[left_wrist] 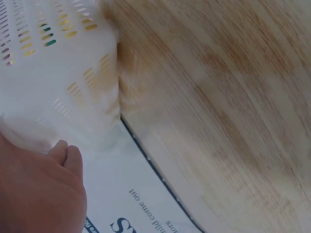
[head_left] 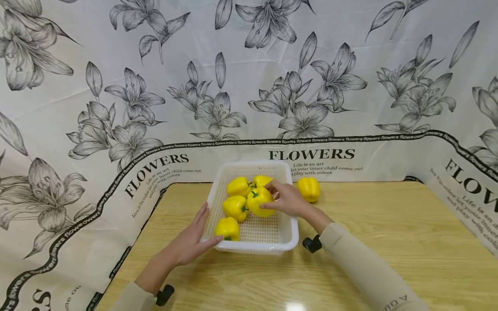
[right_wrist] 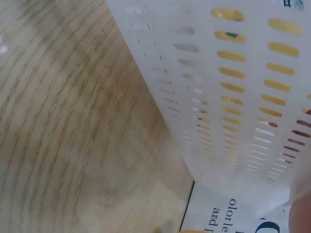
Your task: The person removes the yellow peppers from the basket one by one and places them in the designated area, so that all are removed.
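A white plastic basket (head_left: 256, 246) with slotted walls stands on the table, several yellow bell peppers (head_left: 235, 208) inside it. In the head view my right hand (head_left: 289, 200) reaches over the right rim and holds one yellow bell pepper (head_left: 258, 199) between thumb and fingers, among the others. My left hand (head_left: 189, 242) grips the basket's near left corner, thumb at the front rim beside a pepper (head_left: 227, 228), fingers along the left wall. The left wrist view shows that hand (left_wrist: 43, 189) against the basket wall (left_wrist: 53, 92). Most of the right hand is out of the right wrist view.
One more yellow bell pepper (head_left: 309, 189) lies on the wooden table (head_left: 369, 216), right of the basket near the back edge. A white curtain (head_left: 233, 116) printed with flowers hangs behind and at the sides. Black camera mounts (head_left: 312, 244) sit at both wrists.
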Demonstrator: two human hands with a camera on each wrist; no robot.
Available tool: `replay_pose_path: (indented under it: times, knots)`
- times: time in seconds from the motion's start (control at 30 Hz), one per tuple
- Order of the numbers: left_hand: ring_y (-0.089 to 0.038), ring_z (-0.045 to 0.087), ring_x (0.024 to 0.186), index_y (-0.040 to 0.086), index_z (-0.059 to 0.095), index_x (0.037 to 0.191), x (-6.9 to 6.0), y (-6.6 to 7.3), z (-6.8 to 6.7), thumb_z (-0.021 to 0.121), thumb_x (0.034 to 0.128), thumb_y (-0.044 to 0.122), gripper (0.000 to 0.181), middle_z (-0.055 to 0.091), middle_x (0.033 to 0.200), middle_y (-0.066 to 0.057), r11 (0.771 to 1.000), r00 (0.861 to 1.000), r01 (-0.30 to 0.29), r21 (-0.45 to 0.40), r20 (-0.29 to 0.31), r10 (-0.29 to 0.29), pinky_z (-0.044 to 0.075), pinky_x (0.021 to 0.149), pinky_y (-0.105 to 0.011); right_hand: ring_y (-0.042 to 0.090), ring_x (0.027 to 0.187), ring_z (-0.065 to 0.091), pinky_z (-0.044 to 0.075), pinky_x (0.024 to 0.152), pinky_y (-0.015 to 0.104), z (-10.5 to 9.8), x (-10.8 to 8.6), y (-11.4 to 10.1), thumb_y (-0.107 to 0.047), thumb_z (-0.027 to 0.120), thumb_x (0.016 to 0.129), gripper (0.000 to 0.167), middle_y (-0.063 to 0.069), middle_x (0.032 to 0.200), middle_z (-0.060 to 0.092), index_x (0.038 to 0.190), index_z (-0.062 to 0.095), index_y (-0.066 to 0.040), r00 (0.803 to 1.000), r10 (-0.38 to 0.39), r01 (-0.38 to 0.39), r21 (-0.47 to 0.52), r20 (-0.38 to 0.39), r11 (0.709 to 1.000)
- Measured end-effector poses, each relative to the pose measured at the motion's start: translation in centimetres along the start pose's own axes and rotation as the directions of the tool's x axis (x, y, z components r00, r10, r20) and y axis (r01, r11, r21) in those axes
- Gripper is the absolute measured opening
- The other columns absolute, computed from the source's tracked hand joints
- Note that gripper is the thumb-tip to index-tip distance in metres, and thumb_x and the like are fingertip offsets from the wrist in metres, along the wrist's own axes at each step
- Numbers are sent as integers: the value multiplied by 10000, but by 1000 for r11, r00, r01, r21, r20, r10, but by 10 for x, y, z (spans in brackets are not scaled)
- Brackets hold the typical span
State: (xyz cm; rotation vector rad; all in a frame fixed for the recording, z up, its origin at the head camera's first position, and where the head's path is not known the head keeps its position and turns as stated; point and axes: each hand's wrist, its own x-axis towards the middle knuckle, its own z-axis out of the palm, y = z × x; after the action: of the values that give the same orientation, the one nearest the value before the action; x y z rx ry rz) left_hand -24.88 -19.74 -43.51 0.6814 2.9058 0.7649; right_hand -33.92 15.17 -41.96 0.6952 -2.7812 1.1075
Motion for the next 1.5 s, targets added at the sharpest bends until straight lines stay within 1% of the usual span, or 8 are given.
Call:
replay_pose_path:
  times: [0.17, 0.33, 0.43, 0.53, 0.7, 1.07, 1.33, 1.5]
  knots:
    - [-376, 231, 1527, 78, 38, 1649, 0, -1, 0, 492, 960, 720, 1045, -98, 1714, 9, 1000, 1000, 2, 1, -4, -2, 286, 1201, -557, 227, 1059, 649, 573, 914, 398, -1, 1, 0, -447, 859, 817, 640, 69, 1216, 672, 1295, 609, -105, 999, 20, -15, 152, -27, 988]
    - [-370, 222, 1530, 74, 40, 1647, 0, 0, 0, 488, 957, 728, 1051, -96, 1712, 6, 1000, 1000, 0, 4, -2, 0, 280, 1205, -548, 300, 1148, 620, 544, 981, 445, -7, 0, -1, -314, 831, 876, 580, 154, 1259, 661, 1312, 589, -19, 996, 69, -48, 332, -50, 942]
    - [-366, 214, 1533, 68, 45, 1645, 0, 1, -1, 487, 955, 732, 1055, -96, 1711, 1, 1000, 1000, 1, 7, -1, -1, 274, 1208, -543, 323, 1198, 613, 531, 1016, 459, -13, -1, -4, -333, 805, 902, 619, 184, 1308, 649, 1358, 558, 5, 989, 137, -104, 409, -52, 906]
    - [-362, 211, 1535, 65, 45, 1645, 0, 1, -2, 481, 954, 737, 1057, -102, 1711, 0, 1000, 1000, 4, 16, 3, -4, 274, 1209, -539, 331, 1219, 615, 517, 1042, 479, -20, -5, -9, -377, 792, 909, 679, 201, 1339, 635, 1393, 527, 18, 975, 219, -172, 463, -49, 870]
    - [-353, 197, 1540, 65, 43, 1645, 0, 0, -2, 482, 955, 734, 1056, -101, 1713, 1, 1000, 1000, 4, 18, 4, -4, 268, 1213, -535, 337, 1178, 637, 517, 1043, 483, -34, -10, -12, -389, 780, 918, 706, 228, 1349, 615, 1412, 507, 35, 957, 288, -231, 499, -39, 835]
    - [-355, 197, 1541, 66, 42, 1645, 0, 1, -2, 482, 955, 734, 1057, -96, 1716, -8, 1000, 1000, 6, 10, 12, -6, 271, 1212, -544, 342, 1130, 671, 574, 962, 401, -66, -22, -11, -454, 744, 933, 733, 258, 1395, 587, 1405, 512, 56, 938, 346, -301, 449, -20, 841]
    - [-357, 205, 1539, 70, 45, 1646, 0, 1, -2, 483, 953, 736, 1056, -100, 1714, 5, 1000, 1000, 8, 10, 9, -8, 276, 1209, -545, 377, 1168, 653, 584, 945, 397, -82, -34, 0, -462, 687, 974, 709, 294, 1392, 575, 1379, 507, 91, 943, 332, -293, 402, -29, 868]
    - [-368, 217, 1533, 74, 33, 1647, 1, 1, -2, 486, 951, 738, 1063, -107, 1712, 8, 1000, 1000, 5, 9, 10, -5, 276, 1208, -546, 379, 1162, 657, 556, 992, 470, -91, -39, 9, -486, 667, 980, 729, 305, 1407, 559, 1388, 497, 94, 946, 322, -290, 372, -26, 882]
